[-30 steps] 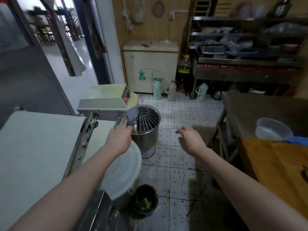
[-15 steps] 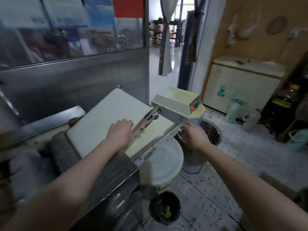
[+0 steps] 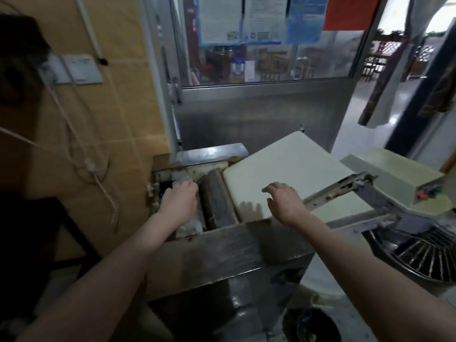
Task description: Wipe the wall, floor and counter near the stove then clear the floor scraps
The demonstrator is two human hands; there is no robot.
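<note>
Here, in the head view, the left hand (image 3: 179, 204) sits left of centre, its fingers bent down into the left end of a steel machine (image 3: 222, 253), beside a dark roller (image 3: 217, 198); whether it grips anything cannot be told. The right hand (image 3: 286, 203), fingers spread and relaxed, is over the white board (image 3: 291, 166) at centre. The tan wall (image 3: 98, 124) fills the left. Tiled floor (image 3: 360, 324) shows at lower right, beside a dark bin (image 3: 308, 322).

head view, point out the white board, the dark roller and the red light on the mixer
white board (image 3: 291, 166), head view, bare middle of its top face
dark roller (image 3: 218, 203), head view, middle of its curved side
red light (image 3: 422, 195), head view, centre of the lit lamp
</note>
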